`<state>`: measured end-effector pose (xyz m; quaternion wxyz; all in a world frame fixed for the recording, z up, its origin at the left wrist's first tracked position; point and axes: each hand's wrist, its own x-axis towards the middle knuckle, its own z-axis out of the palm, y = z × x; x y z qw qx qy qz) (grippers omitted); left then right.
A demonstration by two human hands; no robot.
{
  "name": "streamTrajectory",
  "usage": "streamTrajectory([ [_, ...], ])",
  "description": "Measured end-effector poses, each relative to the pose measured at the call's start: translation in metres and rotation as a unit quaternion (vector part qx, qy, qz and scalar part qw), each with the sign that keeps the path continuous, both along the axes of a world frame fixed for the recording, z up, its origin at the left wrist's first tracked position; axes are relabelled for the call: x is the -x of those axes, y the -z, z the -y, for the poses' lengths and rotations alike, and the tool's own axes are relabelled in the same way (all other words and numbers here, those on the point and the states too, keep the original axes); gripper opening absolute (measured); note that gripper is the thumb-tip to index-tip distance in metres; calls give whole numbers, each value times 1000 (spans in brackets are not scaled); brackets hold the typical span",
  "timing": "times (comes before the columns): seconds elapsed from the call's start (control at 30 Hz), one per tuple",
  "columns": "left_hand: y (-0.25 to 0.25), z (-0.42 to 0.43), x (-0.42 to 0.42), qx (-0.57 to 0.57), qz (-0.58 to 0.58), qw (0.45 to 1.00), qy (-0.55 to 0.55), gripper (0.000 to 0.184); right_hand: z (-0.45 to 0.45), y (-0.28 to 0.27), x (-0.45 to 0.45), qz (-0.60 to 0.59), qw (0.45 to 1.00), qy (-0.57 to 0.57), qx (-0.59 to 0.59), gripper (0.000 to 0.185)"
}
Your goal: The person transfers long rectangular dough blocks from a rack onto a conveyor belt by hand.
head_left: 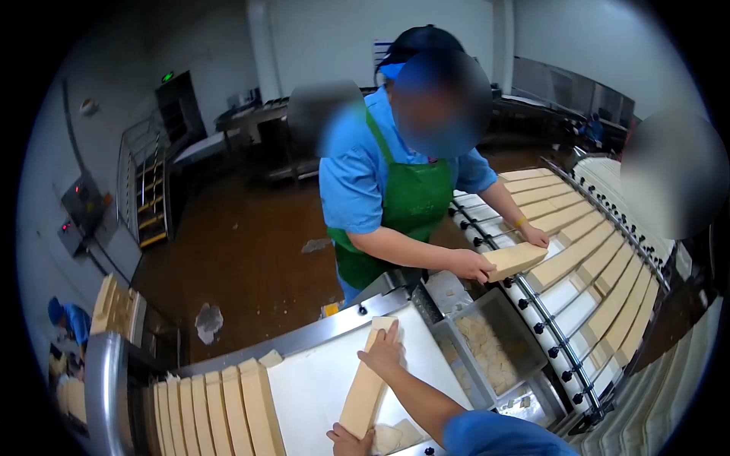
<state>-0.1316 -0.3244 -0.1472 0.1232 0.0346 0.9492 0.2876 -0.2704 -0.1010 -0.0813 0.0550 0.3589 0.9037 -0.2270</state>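
A long pale beige block (pixel 363 394), its material not certain, lies at a slant on a white work surface (pixel 296 380). My right hand (pixel 384 356) grips it near its far end, fingers across the top and side. At the near end, my left hand (pixel 351 441) is closed around the block's edge. Flat beige scraps (pixel 397 436) lie beside the block, close to my left hand. To the left, several similar blocks (pixel 257 406) stand side by side in a row, with a small loose piece (pixel 271 358) behind them.
Opposite, a co-worker in a green apron (pixel 418 194) holds another beige block (pixel 517 261) over a conveyor (pixel 559 298) carrying several blocks. Between us, a grey bin (pixel 498 342) contains beige scraps. A metal rail (pixel 304 342) edges the work surface. White scraps (pixel 208 323) lie on the brown floor.
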Motion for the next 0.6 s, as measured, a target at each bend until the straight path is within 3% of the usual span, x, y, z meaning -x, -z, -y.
streamTrajectory([
  [0.07,-15,-22,-1,-3,-45,999,8,94,-25,-8,-16,-8,1000,24,-16,97],
  [0.1,-21,-32,-5,-8,-77,997,5,90,-42,9,-27,-103,990,84,41,96],
  [0.17,-23,-59,-10,-4,-151,988,14,80,-78,-15,-62,-170,955,169,172,93],
  [0.27,-27,-105,-11,-80,-262,957,90,76,-146,-17,-121,-211,950,203,110,90],
  [0.4,-76,-192,-33,-58,-283,945,151,80,-231,-60,-212,-285,899,318,97,80],
  [0.43,-91,-215,-39,-102,-242,947,187,79,-251,-78,-233,-295,891,336,82,77],
  [0.5,-117,-255,-55,-142,-202,945,216,80,-311,-48,-267,-316,898,307,-5,75],
  [0.6,-145,-314,-71,-203,-149,928,274,79,-362,-86,-302,-320,879,348,54,77],
])
